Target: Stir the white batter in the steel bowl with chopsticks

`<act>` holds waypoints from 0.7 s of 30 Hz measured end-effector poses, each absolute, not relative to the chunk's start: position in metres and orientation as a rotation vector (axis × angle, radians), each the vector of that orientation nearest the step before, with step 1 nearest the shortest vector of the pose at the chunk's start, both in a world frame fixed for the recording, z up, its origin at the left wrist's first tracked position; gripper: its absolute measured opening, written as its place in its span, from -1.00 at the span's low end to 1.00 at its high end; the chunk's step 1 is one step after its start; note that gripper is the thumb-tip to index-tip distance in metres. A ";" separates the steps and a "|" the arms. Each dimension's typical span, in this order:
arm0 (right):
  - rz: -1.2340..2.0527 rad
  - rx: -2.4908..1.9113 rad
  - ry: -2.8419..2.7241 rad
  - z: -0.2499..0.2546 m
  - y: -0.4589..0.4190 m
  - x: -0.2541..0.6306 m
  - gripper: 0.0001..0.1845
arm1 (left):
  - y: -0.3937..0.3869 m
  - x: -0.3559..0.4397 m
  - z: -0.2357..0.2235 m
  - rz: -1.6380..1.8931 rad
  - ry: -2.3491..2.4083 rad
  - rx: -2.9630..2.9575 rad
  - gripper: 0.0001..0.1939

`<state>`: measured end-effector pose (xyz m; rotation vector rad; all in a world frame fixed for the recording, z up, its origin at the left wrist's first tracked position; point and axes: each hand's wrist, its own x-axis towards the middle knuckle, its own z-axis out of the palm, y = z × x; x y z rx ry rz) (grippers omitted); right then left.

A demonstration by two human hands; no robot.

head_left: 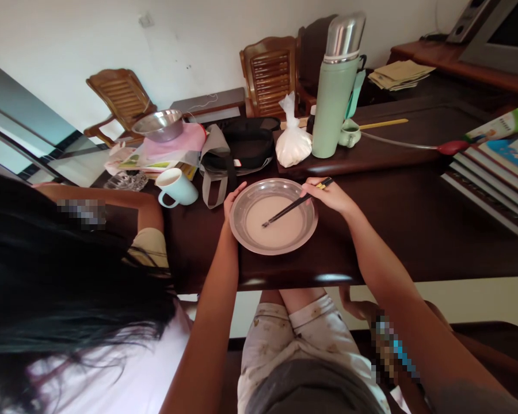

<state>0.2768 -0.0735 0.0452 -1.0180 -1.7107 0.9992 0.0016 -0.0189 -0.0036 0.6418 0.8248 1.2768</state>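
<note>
A round metal bowl stands near the table's front edge, holding a pale, milky liquid. Against its left side rests my left hand, thumb and fingers curved along the outer wall, gripping it. My right hand is closed around a pair of dark chopsticks with gold-coloured upper ends. They slant down to the left over the bowl, their tips at the liquid near its middle. Behind the bowl sits a tied clear plastic bag of white powder.
A tall green thermos and a small green cup stand behind. Left are a light blue mug, a grey-black bag and another metal bowl. Stacked books lie right. A person leans in at left; another sits at lower right.
</note>
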 end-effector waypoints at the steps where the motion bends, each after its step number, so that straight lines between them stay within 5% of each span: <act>1: 0.990 -1.020 -1.698 0.045 -0.073 0.277 -0.61 | -0.019 0.001 -0.004 1.276 0.825 0.637 -0.60; 21: 0.955 -1.009 -1.659 0.049 -0.076 0.278 -0.56 | -0.018 0.000 -0.005 1.261 0.830 0.630 -0.63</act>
